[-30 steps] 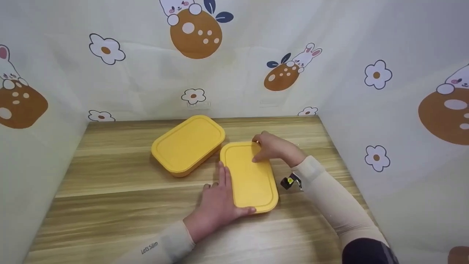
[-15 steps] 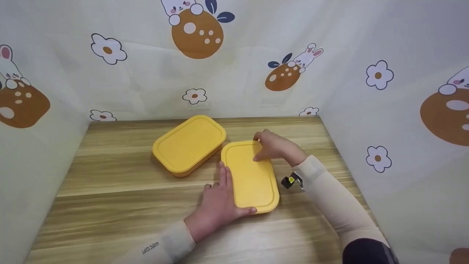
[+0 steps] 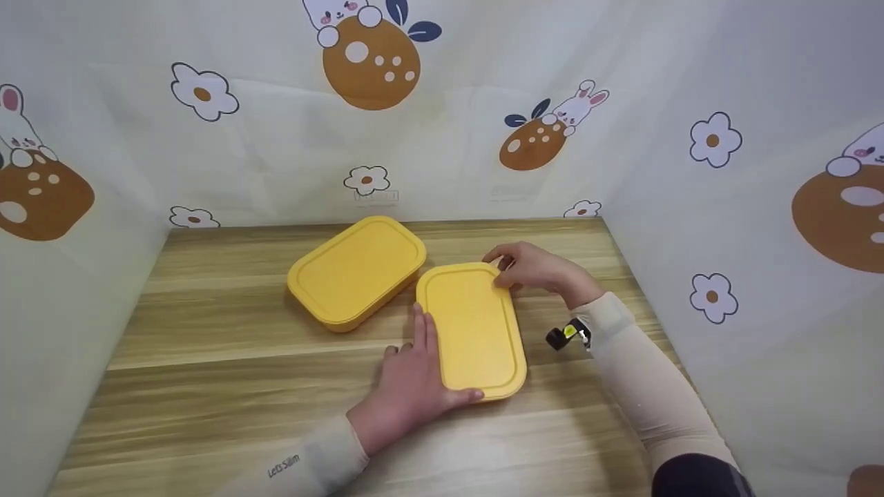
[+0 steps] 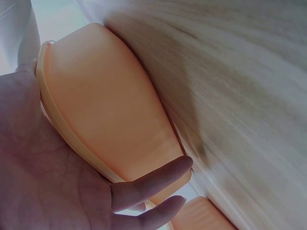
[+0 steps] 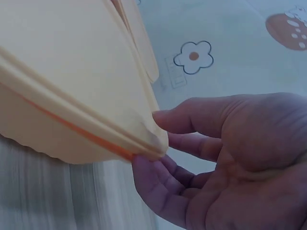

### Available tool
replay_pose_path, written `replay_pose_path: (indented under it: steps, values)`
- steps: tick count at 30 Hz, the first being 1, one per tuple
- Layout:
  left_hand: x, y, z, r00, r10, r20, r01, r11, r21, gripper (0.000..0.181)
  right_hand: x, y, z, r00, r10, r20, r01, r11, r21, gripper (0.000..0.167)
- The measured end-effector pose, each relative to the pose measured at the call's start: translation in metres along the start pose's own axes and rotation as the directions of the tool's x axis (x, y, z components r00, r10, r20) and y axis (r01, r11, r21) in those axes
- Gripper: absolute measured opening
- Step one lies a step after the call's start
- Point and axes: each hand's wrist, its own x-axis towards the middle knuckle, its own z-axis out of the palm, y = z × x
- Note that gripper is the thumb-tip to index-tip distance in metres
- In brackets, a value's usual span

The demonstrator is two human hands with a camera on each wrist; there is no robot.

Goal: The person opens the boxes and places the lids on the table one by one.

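Note:
A yellow lunch box (image 4: 103, 100) with a flat yellow lid (image 3: 476, 338) lies lengthwise before me on the table. My left hand (image 3: 407, 393) steadies its near left corner, two straight fingers along the side wall and the thumb over the front edge. At the far right corner my right hand (image 3: 535, 269) pinches the lid's rim, thumb on top and fingertips beneath. In the right wrist view an orange strip shows between the lid (image 5: 62, 62) and the box wall (image 5: 43, 136). What is inside cannot be seen.
A second yellow lunch box (image 3: 356, 273), with its lid on, sits slantwise at the back left, close to the first. Patterned cloth walls (image 3: 442, 138) enclose the wooden table (image 3: 228, 400) at the back and both sides.
My right hand has shifted right and slightly back, its thumb sliding from the lid's top out to the corner. The left hand and both boxes have barely moved.

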Motion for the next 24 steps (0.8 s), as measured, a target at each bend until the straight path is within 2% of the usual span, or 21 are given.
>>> replay_pose_path:
  steps: [5,11,17,24]
  values:
    - [0.0,-0.001,0.0,1.0,0.002,-0.003,-0.002,1.0,-0.016,0.158,-0.003,0.013,-0.006,0.998,0.009,0.067,-0.018,0.991,0.129,0.065]
    - [-0.001,-0.001,0.0,1.0,0.003,-0.004,-0.004,1.0,-0.027,0.157,-0.011,0.022,-0.01,0.989,-0.004,0.15,-0.027,0.979,0.203,0.08]
    - [0.0,-0.001,0.001,1.0,0.0,-0.006,-0.001,1.0,-0.027,0.158,-0.015,0.026,-0.01,0.984,-0.029,0.175,-0.016,0.969,0.247,0.087]
    - [0.001,-0.002,0.004,1.0,-0.004,-0.003,0.004,0.999,-0.035,0.159,-0.017,0.031,-0.007,0.974,-0.055,0.218,-0.024,0.938,0.346,0.098]
